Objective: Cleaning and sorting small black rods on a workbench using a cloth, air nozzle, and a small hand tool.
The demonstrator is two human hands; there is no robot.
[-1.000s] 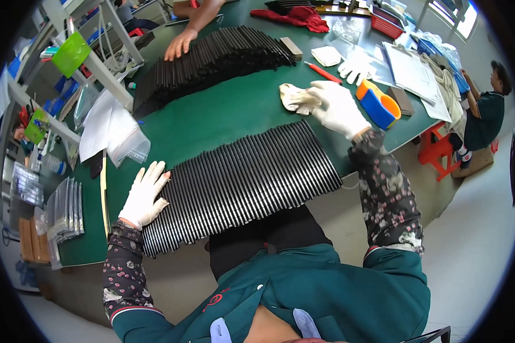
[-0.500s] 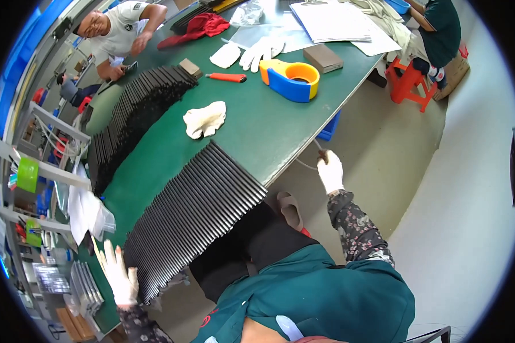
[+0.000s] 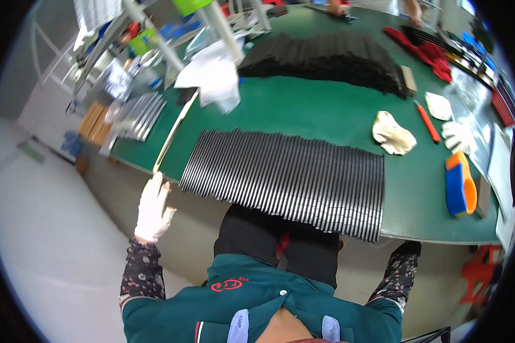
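Observation:
My left hand (image 3: 153, 208), in a white glove, is just off the table's front left edge. Its fingers are stretched out and the thumb stands apart. The fingertips reach the near end of a long thin pale strip (image 3: 176, 132) lying on the table; whether they touch it I cannot tell. To the right of that hand, a wide row of black rods (image 3: 286, 177) lies side by side, their near ends jutting past the table edge. My right forearm, in a dark flowered sleeve, goes under the front edge, and the right hand is hidden there.
A second black pile (image 3: 326, 60) lies across the green table (image 3: 309, 103). At the right are a crumpled white cloth (image 3: 392, 134), a red cutter (image 3: 427, 122), a blue-and-orange tape dispenser (image 3: 459, 186) and a white glove (image 3: 459, 137). White paper (image 3: 212, 74) and plastic stand left.
My view has swung left, toward the row of rods. The right hand, which held a thin white cord beside the table, has gone out of sight under the edge. The left hand remains near the strip.

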